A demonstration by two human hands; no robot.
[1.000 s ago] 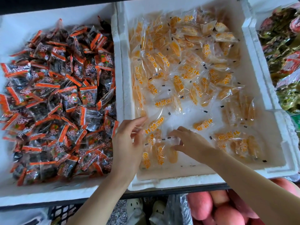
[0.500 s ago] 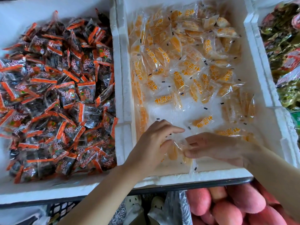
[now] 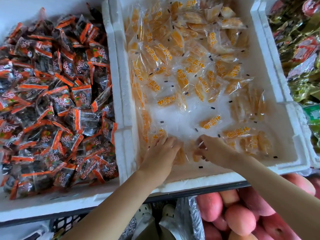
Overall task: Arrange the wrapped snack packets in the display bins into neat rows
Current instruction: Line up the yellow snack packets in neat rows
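A white foam bin [image 3: 290, 129] in the middle holds several clear packets of orange dried fruit [image 3: 166, 101], piled at the back and thin toward the front. My left hand [image 3: 161, 153] and my right hand [image 3: 214, 151] are both low in the bin's front part. They pinch a clear orange packet [image 3: 181, 156] from either side, with fingers bent around its wrapper. To the left, another foam bin [image 3: 110, 70] is heaped with dark packets with orange-red edges [image 3: 55, 101].
Green and red packets [image 3: 301, 54] fill a bin at the right edge. Pink peaches [image 3: 242, 217] lie below the shelf's front edge at the lower right. A plastic bag [image 3: 188, 220] and a dark crate [image 3: 65, 224] sit under the shelf.
Both hands have dropped back down onto the bin floor near the front with the packet. The camera has tilted slightly.
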